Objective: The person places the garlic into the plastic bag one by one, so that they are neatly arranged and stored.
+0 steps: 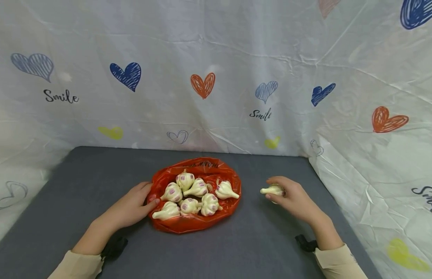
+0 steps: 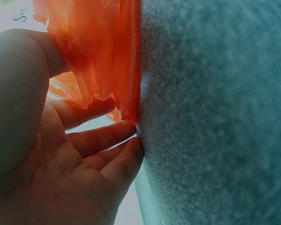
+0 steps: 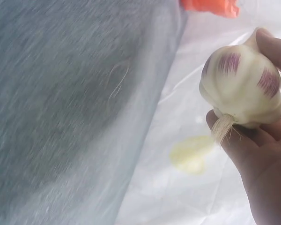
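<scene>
A red plastic bag (image 1: 188, 226) sits with its mouth spread wide, several white and purple garlic bulbs (image 1: 210, 204) inside. My left hand (image 1: 133, 205) holds the bag's left rim, thumb over the edge and fingers along the outside. In the left wrist view, the fingertips (image 2: 126, 129) reach down to the tabletop beside the orange-looking plastic (image 2: 93, 47). To the right of the bag, my right hand (image 1: 296, 201) grips a single garlic bulb (image 1: 271, 190) between thumb and fingers. Its purple streaks and root tuft show in the right wrist view, where the bulb (image 3: 239, 84) is held off the surface.
A dark grey table (image 1: 251, 244) lies under both hands. White sheeting (image 1: 230, 50) printed with hearts and "Smile" hangs behind it and along the right side. Dark straps (image 1: 113, 248) are around the wrists. Thin strands (image 3: 118, 82) lie on the grey tabletop.
</scene>
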Demonstrator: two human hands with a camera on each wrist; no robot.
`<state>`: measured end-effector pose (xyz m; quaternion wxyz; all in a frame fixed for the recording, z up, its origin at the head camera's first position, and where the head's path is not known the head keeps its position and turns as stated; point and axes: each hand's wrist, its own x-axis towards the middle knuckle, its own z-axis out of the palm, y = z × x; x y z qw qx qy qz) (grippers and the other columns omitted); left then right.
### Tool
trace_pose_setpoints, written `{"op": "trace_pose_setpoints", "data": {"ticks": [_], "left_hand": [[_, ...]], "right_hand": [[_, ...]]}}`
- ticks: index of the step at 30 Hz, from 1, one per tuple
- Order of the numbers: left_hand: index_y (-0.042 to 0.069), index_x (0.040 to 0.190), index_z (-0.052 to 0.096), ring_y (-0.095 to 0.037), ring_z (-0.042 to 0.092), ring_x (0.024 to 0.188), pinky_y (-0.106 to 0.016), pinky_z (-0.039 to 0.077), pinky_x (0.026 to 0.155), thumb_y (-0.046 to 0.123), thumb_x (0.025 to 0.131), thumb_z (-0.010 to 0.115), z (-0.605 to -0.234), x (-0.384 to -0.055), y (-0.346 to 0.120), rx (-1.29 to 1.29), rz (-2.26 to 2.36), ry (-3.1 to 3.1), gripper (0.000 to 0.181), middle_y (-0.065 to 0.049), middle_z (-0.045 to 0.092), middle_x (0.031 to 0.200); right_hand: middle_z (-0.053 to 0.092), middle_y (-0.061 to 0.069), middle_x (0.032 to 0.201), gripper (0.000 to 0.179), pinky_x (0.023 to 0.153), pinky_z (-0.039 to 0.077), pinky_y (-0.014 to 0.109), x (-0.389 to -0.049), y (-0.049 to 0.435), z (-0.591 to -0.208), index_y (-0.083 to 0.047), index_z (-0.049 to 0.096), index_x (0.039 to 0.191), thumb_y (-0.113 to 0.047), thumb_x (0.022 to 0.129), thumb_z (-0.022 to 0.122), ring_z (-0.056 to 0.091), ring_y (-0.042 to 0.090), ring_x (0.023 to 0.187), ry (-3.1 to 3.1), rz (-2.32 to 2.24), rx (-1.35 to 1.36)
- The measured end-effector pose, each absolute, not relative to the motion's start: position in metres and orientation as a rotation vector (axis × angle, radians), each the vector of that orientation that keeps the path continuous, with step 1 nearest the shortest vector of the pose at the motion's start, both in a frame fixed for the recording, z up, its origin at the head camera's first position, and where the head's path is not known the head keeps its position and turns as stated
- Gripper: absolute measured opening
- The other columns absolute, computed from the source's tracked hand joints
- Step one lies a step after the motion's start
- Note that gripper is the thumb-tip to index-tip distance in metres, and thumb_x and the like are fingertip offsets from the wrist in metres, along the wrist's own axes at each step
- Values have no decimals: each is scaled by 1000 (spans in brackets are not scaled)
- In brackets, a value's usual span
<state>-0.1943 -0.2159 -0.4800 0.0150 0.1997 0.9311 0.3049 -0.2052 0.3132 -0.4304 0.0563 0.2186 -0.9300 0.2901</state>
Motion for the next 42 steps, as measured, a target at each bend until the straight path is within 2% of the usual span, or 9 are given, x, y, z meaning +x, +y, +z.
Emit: {"op": "trace_pose_setpoints", "data": {"ticks": [8,25,32,35,42], "left_hand": [[-8,151,54,-47,57,136,-66,50,110,33,109,71,-481,-194,-216,623,947,2895,62,-27,57,148],[-8,152,54,-47,57,137,-66,50,110,35,109,70,-480,-194,-216,616,949,2890,63,-27,57,149],[-8,152,54,-48,56,137,-67,49,111,36,109,70,-478,-193,-215,615,959,2886,63,-27,56,150],[-8,152,55,-47,57,136,-66,49,110,35,109,71,-477,-192,-215,615,963,2889,62,-26,57,149],[-8,151,55,-46,58,135,-66,51,109,35,109,70,-477,-193,-215,618,955,2888,62,-26,58,147]], "right_hand": [[70,2,139,40,76,58,31,-209,295,-426,-18,73,137,-28,100,85,67,13,98,-2806,900,748],[68,8,145,42,88,59,39,-212,255,-413,-15,73,138,-25,99,86,68,21,121,-2752,940,944],[71,6,139,38,98,59,43,-215,235,-412,-20,74,134,-22,98,86,66,17,125,-2753,1013,1077],[71,6,140,39,106,57,47,-216,228,-413,-17,74,135,-25,99,86,65,17,130,-2759,1008,1113],[69,-3,139,42,105,57,43,-221,213,-419,-12,72,138,-31,102,82,65,14,125,-2788,1003,1191]]}}
